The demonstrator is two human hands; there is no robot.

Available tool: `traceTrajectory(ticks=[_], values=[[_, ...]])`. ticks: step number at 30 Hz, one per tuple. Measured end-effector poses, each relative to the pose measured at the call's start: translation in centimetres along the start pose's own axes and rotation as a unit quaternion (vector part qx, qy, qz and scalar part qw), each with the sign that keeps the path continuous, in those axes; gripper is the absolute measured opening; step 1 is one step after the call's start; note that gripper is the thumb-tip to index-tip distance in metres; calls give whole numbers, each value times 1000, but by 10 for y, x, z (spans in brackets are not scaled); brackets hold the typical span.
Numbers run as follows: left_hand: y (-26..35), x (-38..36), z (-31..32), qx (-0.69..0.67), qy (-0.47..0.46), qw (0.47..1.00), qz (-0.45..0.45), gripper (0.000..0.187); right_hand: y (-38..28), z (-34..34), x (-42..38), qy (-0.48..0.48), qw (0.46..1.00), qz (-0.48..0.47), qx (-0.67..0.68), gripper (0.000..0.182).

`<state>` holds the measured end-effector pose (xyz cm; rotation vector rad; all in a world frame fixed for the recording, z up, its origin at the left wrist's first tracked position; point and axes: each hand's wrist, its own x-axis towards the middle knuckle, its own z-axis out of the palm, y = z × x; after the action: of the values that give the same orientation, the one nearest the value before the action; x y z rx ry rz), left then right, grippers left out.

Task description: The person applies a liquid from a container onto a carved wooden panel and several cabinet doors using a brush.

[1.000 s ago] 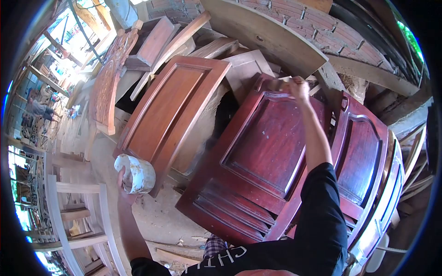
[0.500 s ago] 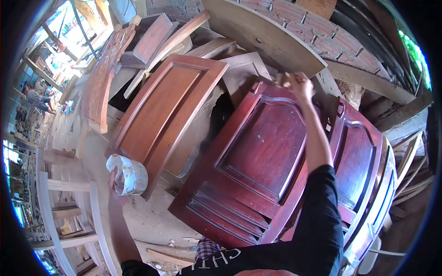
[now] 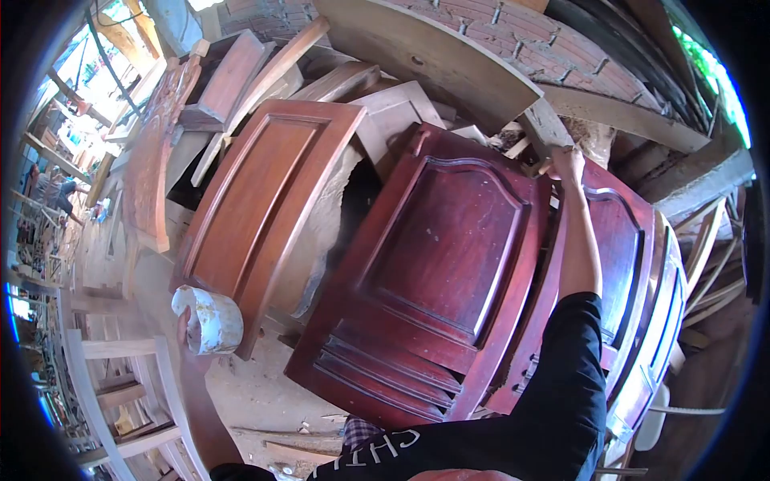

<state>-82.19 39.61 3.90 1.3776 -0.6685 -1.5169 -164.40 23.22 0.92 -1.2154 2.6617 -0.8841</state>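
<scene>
My left hand (image 3: 185, 338) grips a white, paint-stained tub (image 3: 215, 322) at its rim, the tub tilted beside the lower end of a light brown panel (image 3: 261, 192). My right hand (image 3: 569, 166) is closed around a paintbrush (image 3: 545, 167), its head at the upper right corner of a dark red, glossy door panel (image 3: 453, 240). This panel leans back, with a raised arched field and slats low down. Right behind my right forearm stands a second dark red panel (image 3: 613, 240).
A brick wall (image 3: 553, 44) and a long curved board (image 3: 425, 60) stand behind. At left are a carved wooden piece (image 3: 152, 164) and a pale wooden frame (image 3: 120, 349). More red panels (image 3: 654, 313) lean at right. A person (image 3: 56, 192) sits far left.
My right hand with the paintbrush has moved right along the top of the dark red panel to its right corner. The tub in my left hand has shifted slightly left and down.
</scene>
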Motion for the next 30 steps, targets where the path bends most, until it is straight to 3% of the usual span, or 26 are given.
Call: traceTrajectory(ticks=[2, 3, 5, 7, 9, 11, 12, 13, 15, 19, 22, 30], values=[[-1, 3, -8, -3, -21, 999, -29, 69, 17, -8, -4, 74, 986, -93, -113, 28], [3, 2, -3, -3, -35, 998, -57, 70, 16, -13, -13, 76, 986, -90, -114, 28], [5, -1, 2, 13, -35, 998, -59, 70, 5, -12, -39, -23, 954, -296, -31, 21], [7, -5, 7, 32, -31, 997, -59, 71, -7, -7, -60, -69, 933, -348, 54, 15], [9, -7, 13, 21, -26, 996, -78, 71, -31, -21, -80, -88, 941, -316, 83, 19], [14, -13, 24, -5, -6, 996, -93, 67, -39, -32, -81, -150, 945, -210, 202, 24], [17, -15, 28, -38, 12, 993, -108, 63, -21, -24, -68, -61, 950, -290, 103, 19], [19, -16, 28, -34, 9, 993, -108, 63, -6, -19, -58, -13, 952, -306, -29, 17], [18, -16, 26, -40, -1, 992, -123, 64, 13, -24, -59, -56, 940, -316, -113, 20], [14, -10, 10, -23, 17, 990, -139, 64, 16, -47, -108, -104, 928, -356, -33, 21], [16, -8, 16, -90, -30, 983, -160, 69, 21, -64, -158, -132, 913, -385, -35, 23], [16, 0, -8, -9, -14, 984, -176, 78, -6, -122, -328, -254, 900, -353, -32, 20]])
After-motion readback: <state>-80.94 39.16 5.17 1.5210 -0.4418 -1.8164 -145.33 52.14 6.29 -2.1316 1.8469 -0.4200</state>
